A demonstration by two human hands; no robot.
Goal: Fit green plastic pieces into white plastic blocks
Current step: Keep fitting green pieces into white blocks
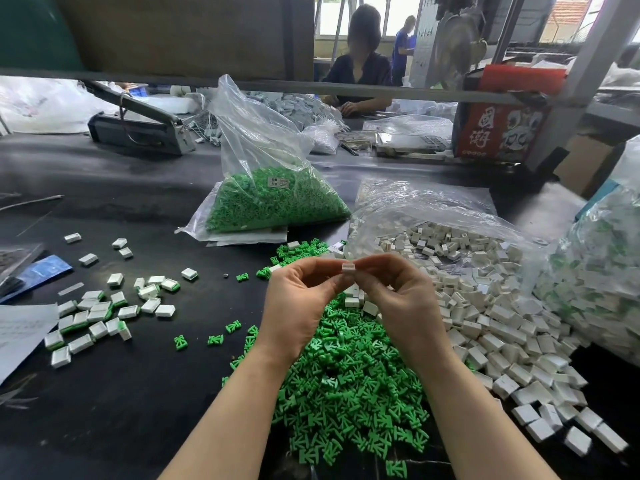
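Both my hands are raised over the black table and pinch one small white plastic block between their fingertips. My left hand holds it from the left, my right hand from the right. Whether a green piece sits inside the block is hidden. Under my wrists lies a heap of loose green plastic pieces. To the right, loose white blocks spill from an open clear bag. At the left lies a scatter of white blocks with green pieces fitted in them.
A clear bag of green pieces stands behind the heap. Another bag of assembled blocks sits at the far right. A grey sealing machine and a red box stand at the back, where another person sits. Paper lies at the left edge.
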